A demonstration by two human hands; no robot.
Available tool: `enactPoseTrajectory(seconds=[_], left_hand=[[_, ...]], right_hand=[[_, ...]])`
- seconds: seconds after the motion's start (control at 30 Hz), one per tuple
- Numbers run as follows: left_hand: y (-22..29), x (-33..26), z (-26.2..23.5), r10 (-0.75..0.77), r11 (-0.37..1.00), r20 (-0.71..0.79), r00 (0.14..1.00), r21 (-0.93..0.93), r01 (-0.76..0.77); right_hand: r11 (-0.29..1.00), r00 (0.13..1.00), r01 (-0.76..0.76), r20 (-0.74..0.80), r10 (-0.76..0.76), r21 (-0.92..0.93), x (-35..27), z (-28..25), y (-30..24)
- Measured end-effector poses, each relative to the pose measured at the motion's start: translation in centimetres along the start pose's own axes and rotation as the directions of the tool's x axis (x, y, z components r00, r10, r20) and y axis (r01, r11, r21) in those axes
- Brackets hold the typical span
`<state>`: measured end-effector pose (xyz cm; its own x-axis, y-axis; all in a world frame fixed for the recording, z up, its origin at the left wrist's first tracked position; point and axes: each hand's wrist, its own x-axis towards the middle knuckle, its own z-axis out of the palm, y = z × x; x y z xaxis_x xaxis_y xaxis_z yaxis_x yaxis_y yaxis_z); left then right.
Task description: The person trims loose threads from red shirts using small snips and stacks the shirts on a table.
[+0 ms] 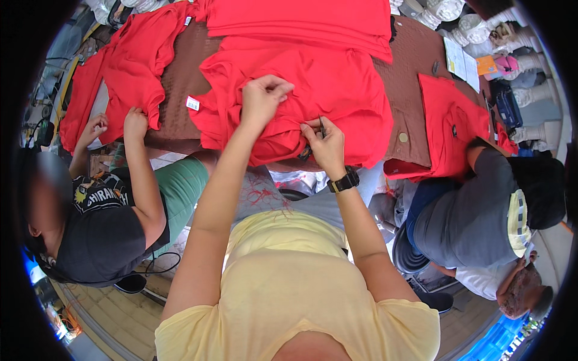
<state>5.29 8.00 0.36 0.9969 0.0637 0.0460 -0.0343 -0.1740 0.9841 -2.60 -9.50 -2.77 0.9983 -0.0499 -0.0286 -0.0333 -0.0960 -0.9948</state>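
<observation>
At 12 o'clock, crumpled on a brown cloth-covered tabletop (412, 60), a red fabric garment (325, 90). Towards 11, left hand (261, 101), fingers pinched together, contents unclear. Towards 1, right hand (327, 146), fingers clamped on a slim dark pointed tool (322, 126). Could nick bunched folds by slipping.

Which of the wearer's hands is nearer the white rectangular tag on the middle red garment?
Left: the left hand is right of the tag; the right hand is farther right and lower.
</observation>
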Motion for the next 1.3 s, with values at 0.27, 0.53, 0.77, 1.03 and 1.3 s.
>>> enactPoseTrajectory(seconds=[0.27, 0.53, 0.77, 1.03, 1.3], left_hand=[[2.9, -1.3, -3.9, 0.314, 0.766, -0.013, 0.949, 0.594, -0.246], [-0.4, -0.7, -3.4, 0.414, 0.684, -0.082, 0.907, 0.685, -0.250], [4.4, -5.9, -5.3, 0.144, 0.984, -0.186, 0.972, -0.073, -0.160], [8.9, -15.0, -7.1, -0.381, 0.800, 0.619, 0.687, 0.593, -0.090], [6.0, -14.7, -3.4, 0.252, 0.729, 0.061, 0.966, 0.644, -0.231]], right_hand=[[0.997, 0.999, -0.009, 0.032, 0.007, 0.081, 0.4, -0.1, 1.5], [0.980, 1.000, 0.011, 0.019, -0.015, 0.196, 0.7, 0.5, 1.6], [0.960, 0.996, -0.009, 0.085, -0.015, 0.280, 0.6, -0.7, 1.2], [0.990, 0.992, 0.118, 0.053, -0.114, -0.080, -0.2, -1.7, -4.9], [0.902, 0.915, 0.394, 0.165, -0.367, -0.177, -1.1, -1.1, -6.8]])
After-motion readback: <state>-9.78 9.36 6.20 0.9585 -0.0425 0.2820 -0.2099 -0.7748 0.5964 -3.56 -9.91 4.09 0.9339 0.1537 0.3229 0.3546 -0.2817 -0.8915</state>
